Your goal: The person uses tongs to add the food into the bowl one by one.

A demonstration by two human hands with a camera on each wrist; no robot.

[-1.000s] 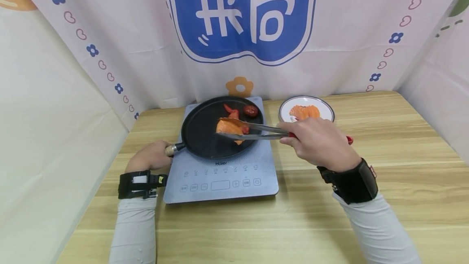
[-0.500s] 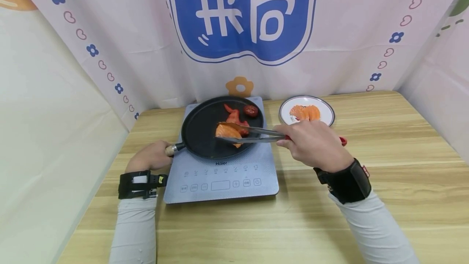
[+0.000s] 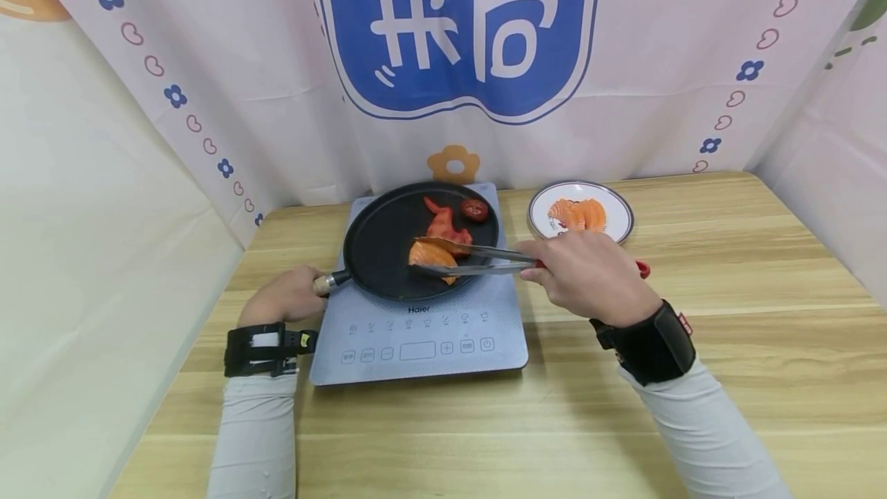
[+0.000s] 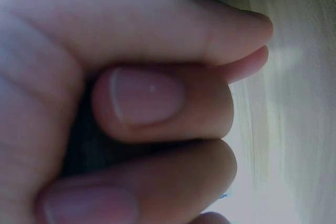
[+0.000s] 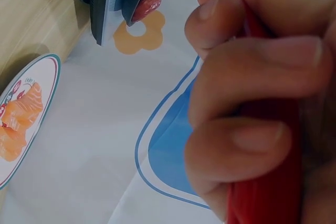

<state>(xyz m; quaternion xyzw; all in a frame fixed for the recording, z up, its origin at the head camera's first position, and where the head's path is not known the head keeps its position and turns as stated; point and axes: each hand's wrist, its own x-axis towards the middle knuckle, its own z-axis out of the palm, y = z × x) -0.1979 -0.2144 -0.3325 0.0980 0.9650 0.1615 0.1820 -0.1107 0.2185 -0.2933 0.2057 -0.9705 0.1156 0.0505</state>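
My left hand grips the wooden handle of a round black frying pan; curled fingers fill the left wrist view. In my right hand are metal tongs with a red grip, fingers wrapped around it. The tongs' tips stand on either side of an orange salmon piece, low over the pan's near half. Just behind it lies a bright reddish piece with a pointed end, partly covered by the tongs. A tomato half sits near the pan's far right rim.
Beneath the pan is a flat grey induction cooker. A white plate with salmon slices stands at the back right, partly behind my right hand. A printed curtain hangs along the wooden table's back edge.
My right hand and the tongs have shifted slightly left and toward me. The salmon piece has come nearer too, uncovering more of the reddish piece. My left hand stays on the handle.
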